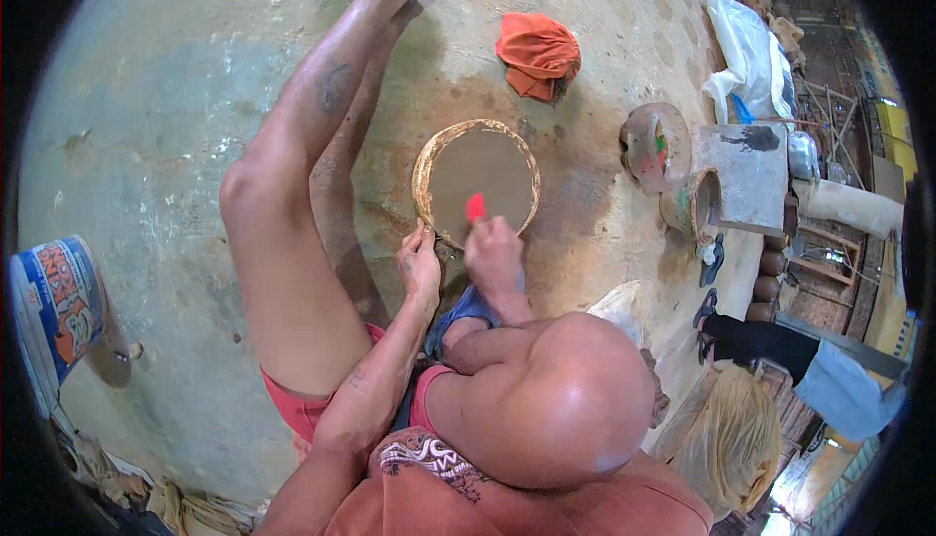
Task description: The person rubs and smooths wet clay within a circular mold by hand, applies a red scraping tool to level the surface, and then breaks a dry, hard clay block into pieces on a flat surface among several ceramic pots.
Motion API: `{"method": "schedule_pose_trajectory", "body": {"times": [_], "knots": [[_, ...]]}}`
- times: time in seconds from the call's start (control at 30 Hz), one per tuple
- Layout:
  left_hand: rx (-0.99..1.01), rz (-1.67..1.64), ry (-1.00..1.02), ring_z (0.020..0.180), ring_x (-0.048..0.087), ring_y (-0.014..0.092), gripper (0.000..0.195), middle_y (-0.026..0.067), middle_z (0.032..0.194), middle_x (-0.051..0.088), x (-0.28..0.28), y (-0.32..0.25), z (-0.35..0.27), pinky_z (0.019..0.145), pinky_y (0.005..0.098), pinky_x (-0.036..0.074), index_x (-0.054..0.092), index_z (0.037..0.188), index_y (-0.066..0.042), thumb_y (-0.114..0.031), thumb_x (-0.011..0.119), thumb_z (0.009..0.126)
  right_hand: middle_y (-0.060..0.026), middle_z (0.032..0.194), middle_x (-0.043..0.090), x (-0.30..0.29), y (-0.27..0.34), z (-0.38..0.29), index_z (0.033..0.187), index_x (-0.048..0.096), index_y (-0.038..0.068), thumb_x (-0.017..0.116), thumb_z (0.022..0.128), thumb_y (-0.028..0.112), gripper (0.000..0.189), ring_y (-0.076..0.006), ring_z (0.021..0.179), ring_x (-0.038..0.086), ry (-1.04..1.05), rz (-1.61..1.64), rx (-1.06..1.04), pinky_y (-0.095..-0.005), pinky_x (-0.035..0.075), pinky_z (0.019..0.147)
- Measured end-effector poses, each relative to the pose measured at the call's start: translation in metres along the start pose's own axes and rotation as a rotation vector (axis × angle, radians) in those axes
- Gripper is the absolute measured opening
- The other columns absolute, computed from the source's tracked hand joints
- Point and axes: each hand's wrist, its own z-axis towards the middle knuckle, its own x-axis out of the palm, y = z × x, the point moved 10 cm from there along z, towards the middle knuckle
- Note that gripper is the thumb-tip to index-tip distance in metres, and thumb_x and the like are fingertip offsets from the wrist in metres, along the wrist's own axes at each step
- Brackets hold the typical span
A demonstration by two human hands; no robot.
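Observation:
On the floor before me lies a round, shallow disc-like form (482, 170) with a smooth grey-brown face and a rough, pale, crusted rim. The thumb and fingertips of my left hand (420, 262) pinch its near left edge. My right hand (496, 254), slightly blurred, grips a small tool with a red end (475, 207) over the lower part of the face; the rest of the tool is hidden by the fingers. Beyond the disc, a bunched orange cloth (540, 55) rests on the floor.
At right stand round clay-like vessels (657, 147), (691, 203) beside a grey slab (738, 178). A paint bucket (62, 309) is at far left. Another person (782, 346) stands at right near a large plastic-wrapped bundle (724, 441). A white sack (746, 53) lies at upper right.

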Motion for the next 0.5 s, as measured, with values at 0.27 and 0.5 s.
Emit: {"method": "schedule_pose_trajectory", "body": {"times": [0.27, 0.5], "knots": [[-0.322, -0.462, 0.163, 0.089, 0.066, 0.014, 0.027, 0.0047, 0.101, 0.07, 0.013, 0.01, -0.002, 0.078, 0.0313, 0.054, 0.073, 0.115, -0.005, -0.025, 0.055, 0.111, -0.0168, 0.083, 0.063, -0.003, 0.045, 0.025, 0.101, 0.076, 0.004, 0.071, 0.089, 0.008, 0.013, -0.0354, 0.073, 0.067, 0.194, 0.564, -0.024, -0.0458, 0.054, 0.066], [-0.283, -0.363, 0.04, 0.068, 0.065, 0.013, 0.03, 0.0041, 0.087, 0.067, -0.002, 0.007, -0.003, 0.06, 0.0298, 0.055, 0.067, 0.122, -0.001, -0.025, 0.051, 0.113, -0.0216, 0.093, 0.072, -0.054, -0.086, 0.082, 0.099, 0.077, 0.0, 0.069, 0.091, 0.009, 0.015, -0.0381, 0.084, 0.071, -0.207, 0.158, 0.328, -0.0485, 0.056, 0.076]]}}
